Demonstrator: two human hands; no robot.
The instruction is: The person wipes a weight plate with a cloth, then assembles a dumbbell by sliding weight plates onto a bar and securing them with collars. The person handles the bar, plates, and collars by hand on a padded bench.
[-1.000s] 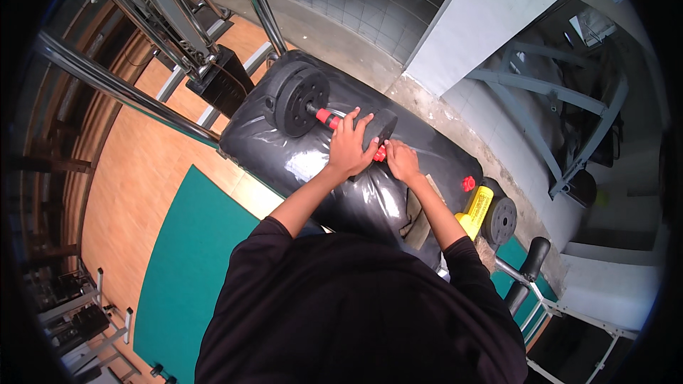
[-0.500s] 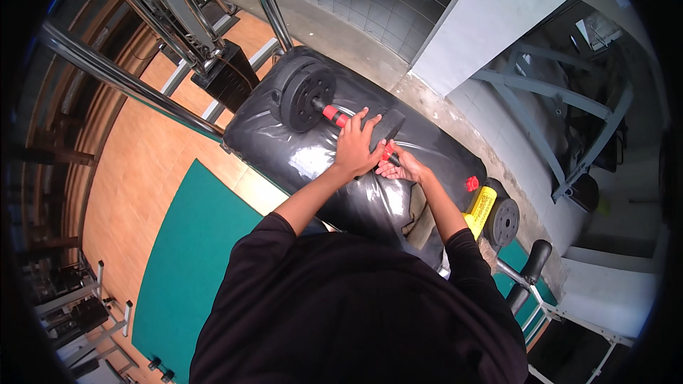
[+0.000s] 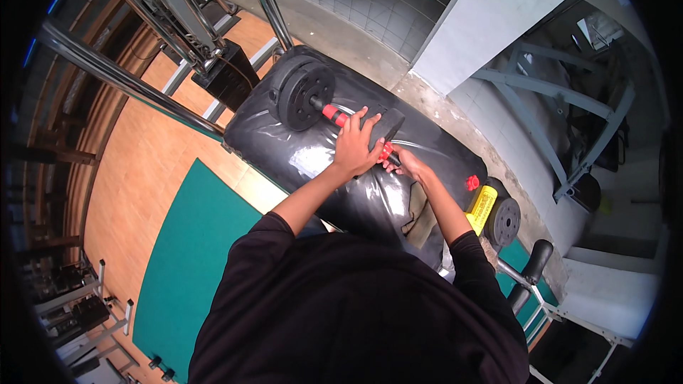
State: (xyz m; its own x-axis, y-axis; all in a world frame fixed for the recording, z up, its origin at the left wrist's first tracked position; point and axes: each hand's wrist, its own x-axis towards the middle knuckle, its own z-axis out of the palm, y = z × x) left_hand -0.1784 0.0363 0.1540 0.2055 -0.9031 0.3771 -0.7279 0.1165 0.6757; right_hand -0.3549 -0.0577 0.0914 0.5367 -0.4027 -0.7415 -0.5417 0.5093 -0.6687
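Observation:
A dumbbell (image 3: 336, 115) with a red and black grip lies across the black padded bench (image 3: 313, 160). Round black weight plates (image 3: 306, 96) are stacked at its far left end. On its near end sits another dark plate (image 3: 388, 124), seen almost edge-on. My left hand (image 3: 356, 148) holds that plate against the bar, its fingers spread over the face. Beside it shows a red star collar (image 3: 386, 153) on the bar. My right hand (image 3: 411, 165) has its fingers curled around the bar's end just past the collar; its fingertips are partly hidden.
A second red star collar (image 3: 472, 183) lies on the bench's right end. Next to it are a yellow cylinder (image 3: 483, 206) and a black plate (image 3: 506, 222). A green mat (image 3: 196, 263) covers floor to the left. A weight machine (image 3: 226, 75) stands beyond the bench's left end.
My right hand's fingers have shifted and curled closer around the bar's end, and more of the red collar shows. My left hand has stayed in place on the plate.

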